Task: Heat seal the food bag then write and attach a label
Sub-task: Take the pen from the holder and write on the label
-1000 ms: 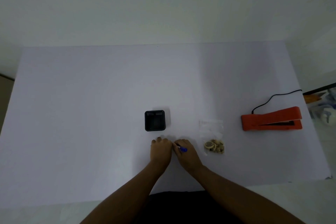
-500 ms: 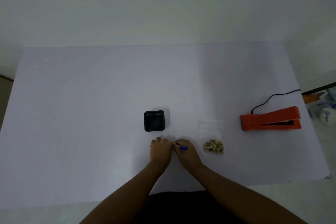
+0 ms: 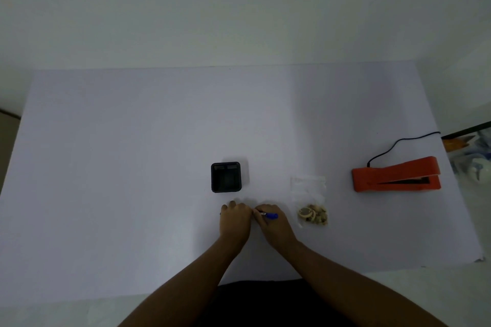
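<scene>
A: Head view. Where are the hands?

B: Lower centre of the frame, side by side and touching. The right hand [image 3: 275, 225] pinches a blue pen [image 3: 270, 216], tip pointing left toward the left hand [image 3: 235, 223].

A: And the left hand's fingers?

B: It rests knuckles-up on the table [image 3: 106, 167]. The fingers look bent, but I cannot tell whether they grip anything or only press down.

A: Is there a label?

B: None visible. If there is one, it is under the hands.

A: The bag?

B: The bag [image 3: 309, 194] lies flat just right of the right hand, not touched. The food [image 3: 312, 215] is bunched at its near end and the clear top points up-frame. The seam is too faint to judge.

A: The sealer?

B: The orange sealer [image 3: 396, 176] is at the right edge, well apart from the bag, with its cord [image 3: 398, 141] running off up-right. A black box [image 3: 225, 177] stands just above the hands.

A: Which step is this?

B: My reading is the writing of the label. The pen is gripped low to the table, and the bag is set aside from the sealer.

A: What does the next move call for?

B: Likely finishing the strokes, with the left hand keeping the label from sliding. Then the pen goes down, the label is lifted and carried right, and it is pressed onto the flat clear part of the bag, away from the lumpy food.
</scene>
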`<state>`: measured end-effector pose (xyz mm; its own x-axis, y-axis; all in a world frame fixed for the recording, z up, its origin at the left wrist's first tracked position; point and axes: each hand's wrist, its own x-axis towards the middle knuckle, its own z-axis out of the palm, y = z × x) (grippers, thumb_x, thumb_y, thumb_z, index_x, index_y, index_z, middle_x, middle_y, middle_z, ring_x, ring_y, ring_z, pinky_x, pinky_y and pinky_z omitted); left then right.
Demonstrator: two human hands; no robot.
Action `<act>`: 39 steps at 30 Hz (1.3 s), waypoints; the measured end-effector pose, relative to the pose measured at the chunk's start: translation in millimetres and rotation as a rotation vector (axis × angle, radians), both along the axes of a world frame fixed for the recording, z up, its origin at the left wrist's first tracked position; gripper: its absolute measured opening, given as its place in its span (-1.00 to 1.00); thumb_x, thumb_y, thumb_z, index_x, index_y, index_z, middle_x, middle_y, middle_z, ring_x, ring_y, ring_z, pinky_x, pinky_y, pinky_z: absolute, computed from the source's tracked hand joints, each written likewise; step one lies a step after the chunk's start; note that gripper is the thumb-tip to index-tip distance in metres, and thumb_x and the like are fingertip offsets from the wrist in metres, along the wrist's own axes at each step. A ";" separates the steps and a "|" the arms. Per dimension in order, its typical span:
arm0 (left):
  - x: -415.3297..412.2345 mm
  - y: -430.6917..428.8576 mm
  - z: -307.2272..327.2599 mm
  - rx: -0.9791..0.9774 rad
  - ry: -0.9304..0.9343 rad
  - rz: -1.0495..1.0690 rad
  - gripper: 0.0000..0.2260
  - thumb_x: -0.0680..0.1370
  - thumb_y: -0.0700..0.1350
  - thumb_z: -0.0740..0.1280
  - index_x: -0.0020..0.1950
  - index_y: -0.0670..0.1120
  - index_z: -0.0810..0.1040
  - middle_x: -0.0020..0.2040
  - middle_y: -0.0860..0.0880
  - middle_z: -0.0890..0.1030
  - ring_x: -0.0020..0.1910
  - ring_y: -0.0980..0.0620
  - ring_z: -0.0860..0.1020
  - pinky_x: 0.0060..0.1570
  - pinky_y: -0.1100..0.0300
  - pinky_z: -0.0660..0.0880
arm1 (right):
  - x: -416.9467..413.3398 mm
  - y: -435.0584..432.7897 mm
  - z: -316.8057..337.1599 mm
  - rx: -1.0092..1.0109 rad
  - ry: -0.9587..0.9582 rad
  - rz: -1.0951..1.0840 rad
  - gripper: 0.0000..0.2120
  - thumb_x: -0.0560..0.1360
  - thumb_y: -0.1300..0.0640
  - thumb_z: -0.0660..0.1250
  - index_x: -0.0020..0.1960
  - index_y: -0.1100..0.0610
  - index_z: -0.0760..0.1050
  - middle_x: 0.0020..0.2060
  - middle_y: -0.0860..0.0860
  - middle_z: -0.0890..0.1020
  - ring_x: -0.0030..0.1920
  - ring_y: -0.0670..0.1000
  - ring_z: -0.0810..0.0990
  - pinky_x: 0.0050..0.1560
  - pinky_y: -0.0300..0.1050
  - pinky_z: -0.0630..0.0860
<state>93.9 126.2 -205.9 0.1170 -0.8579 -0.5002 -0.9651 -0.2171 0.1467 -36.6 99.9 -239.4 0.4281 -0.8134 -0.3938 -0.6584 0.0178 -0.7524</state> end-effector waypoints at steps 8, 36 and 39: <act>-0.3 -0.1 -0.3 0.011 0.000 -0.003 -0.84 0.58 -0.24 0.25 0.01 -0.10 0.61 -0.02 -0.10 0.62 0.03 -0.08 0.53 0.08 0.06 0.47 | 0.3 0.1 -2.2 0.033 -0.050 -0.034 -0.74 0.60 0.06 0.22 -0.20 0.07 0.57 -0.29 0.00 0.61 -0.22 0.02 0.55 -0.15 -0.06 0.49; -1.0 0.9 -5.2 0.006 0.003 0.001 -0.85 0.58 -0.23 0.26 0.00 -0.09 0.62 -0.03 -0.09 0.63 0.02 -0.07 0.53 0.08 0.06 0.48 | -2.6 4.3 -1.5 0.036 -0.067 -0.112 -0.76 0.58 0.03 0.26 -0.22 0.05 0.56 -0.31 -0.04 0.58 -0.20 0.03 0.54 -0.13 -0.09 0.48; -1.0 0.6 -5.0 0.010 0.002 -0.003 -0.85 0.57 -0.24 0.26 -0.01 -0.09 0.62 -0.03 -0.09 0.63 0.02 -0.07 0.53 0.07 0.06 0.48 | -1.6 4.4 0.7 0.024 -0.060 -0.109 -0.74 0.58 0.06 0.26 -0.29 -0.02 0.49 -0.36 -0.08 0.53 -0.24 0.02 0.50 -0.19 -0.15 0.39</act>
